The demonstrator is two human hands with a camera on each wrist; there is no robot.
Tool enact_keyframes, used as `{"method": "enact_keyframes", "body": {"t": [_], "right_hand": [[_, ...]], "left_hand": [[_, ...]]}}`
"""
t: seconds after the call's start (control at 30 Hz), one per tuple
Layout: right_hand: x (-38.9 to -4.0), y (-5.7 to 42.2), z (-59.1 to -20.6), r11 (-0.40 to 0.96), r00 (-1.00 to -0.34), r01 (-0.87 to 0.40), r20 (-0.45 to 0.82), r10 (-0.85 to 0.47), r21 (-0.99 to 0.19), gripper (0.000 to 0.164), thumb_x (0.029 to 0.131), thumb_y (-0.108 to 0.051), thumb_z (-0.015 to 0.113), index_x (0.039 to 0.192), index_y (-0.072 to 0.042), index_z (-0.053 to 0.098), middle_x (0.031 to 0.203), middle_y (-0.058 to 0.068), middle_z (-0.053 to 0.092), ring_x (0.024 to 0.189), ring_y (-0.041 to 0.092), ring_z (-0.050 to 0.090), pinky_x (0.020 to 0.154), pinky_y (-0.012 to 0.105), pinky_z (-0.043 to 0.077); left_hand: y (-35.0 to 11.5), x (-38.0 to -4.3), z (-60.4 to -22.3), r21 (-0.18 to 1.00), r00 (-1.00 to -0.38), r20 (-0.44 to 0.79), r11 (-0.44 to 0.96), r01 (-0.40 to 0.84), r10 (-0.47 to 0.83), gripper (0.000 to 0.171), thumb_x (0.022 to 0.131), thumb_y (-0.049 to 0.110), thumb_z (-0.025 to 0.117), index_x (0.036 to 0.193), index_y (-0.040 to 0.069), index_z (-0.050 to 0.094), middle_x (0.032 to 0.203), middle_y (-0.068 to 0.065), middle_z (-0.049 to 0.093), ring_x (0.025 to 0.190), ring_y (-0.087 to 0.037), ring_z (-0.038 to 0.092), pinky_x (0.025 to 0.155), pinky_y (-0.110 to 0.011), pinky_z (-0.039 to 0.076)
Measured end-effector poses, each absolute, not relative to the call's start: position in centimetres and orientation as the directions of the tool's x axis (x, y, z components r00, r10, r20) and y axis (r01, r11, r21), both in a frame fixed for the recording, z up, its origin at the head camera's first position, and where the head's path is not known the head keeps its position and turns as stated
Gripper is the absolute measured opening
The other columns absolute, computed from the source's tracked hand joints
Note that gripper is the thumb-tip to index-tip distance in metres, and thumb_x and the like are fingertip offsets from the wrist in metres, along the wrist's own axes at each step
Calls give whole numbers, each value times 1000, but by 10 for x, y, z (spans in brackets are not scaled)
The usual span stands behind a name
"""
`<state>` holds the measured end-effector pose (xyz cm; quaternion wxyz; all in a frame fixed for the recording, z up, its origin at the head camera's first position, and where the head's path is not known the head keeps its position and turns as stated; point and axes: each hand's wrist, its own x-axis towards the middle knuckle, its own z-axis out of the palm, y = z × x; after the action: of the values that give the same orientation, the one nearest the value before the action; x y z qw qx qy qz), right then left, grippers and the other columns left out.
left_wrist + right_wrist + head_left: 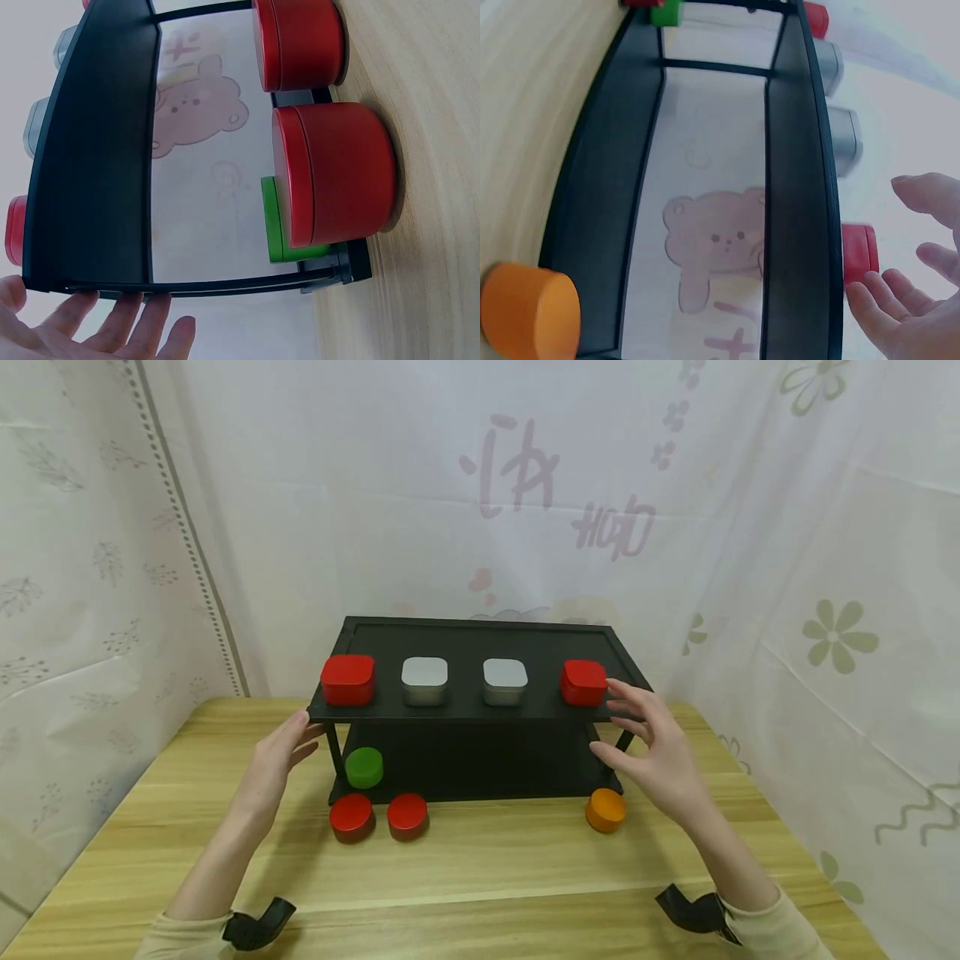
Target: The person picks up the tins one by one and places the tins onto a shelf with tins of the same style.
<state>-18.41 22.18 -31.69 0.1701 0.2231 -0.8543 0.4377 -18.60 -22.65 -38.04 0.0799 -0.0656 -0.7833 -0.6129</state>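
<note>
A wooden table (495, 877) with pale yellow grain stands before white cloth (375, 485) hung on the sides and back, printed with flowers, sprigs, lettering and a pink bear.

On the table is a black shelf (480, 647) with two flat decks, a low raised lip and thin corner posts. The left hand (273, 756) touches its left end with fingers extended, gripping nothing else. The right hand (660, 752) is wide, thumb well apart from the fingers, its fingertips right beside the right red square tin (584, 683); whether they touch it I cannot tell.

Four square tins with rounded corners stand in a row on the upper deck: two red, at the ends, and two silver (425, 682) between. There are four round tins: one green (364, 768) on the lower deck at the left, two red (352, 818) on the table in front of it, and one orange (606, 811) near the shelf's right front corner.
</note>
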Motion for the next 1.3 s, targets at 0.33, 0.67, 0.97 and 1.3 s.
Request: {"method": "enact_keyframes", "body": {"t": [0.33,0.67,0.97,1.3], "right_hand": [[-166,191,-324,510,-814,-580,479,-329,-635,64,77,-6,76,134,-10,47,135,3,48,115,10,53,97,36,51],[-181,185,-368,449,-797,-601,455,-396,-662,64,80,-23,76,136,-28,45,135,-8,47,117,11,52,97,33,52],[-181,172,-376,460,-803,-589,415,-427,-665,64,81,-29,74,137,-30,43,134,-9,46,115,6,52,96,34,52],[-188,154,-384,444,-793,-593,390,-469,-672,62,82,-28,73,136,-31,43,132,-10,47,114,6,52,95,34,53]], "left_hand": [[-229,-186,-382,952,-978,209,229,205,6,55,101,46,30,142,12,43,134,11,50,117,3,51,93,-9,45],[-230,-185,-382,948,-977,211,241,208,14,55,102,46,29,142,12,43,135,9,50,118,3,50,94,-9,45],[-230,-185,-381,948,-978,207,244,203,11,55,102,47,29,142,13,42,136,8,49,120,1,50,94,-9,45],[-228,-186,-378,952,-979,204,234,200,8,54,101,47,30,142,15,43,137,7,50,120,-1,51,94,-10,45]]}}
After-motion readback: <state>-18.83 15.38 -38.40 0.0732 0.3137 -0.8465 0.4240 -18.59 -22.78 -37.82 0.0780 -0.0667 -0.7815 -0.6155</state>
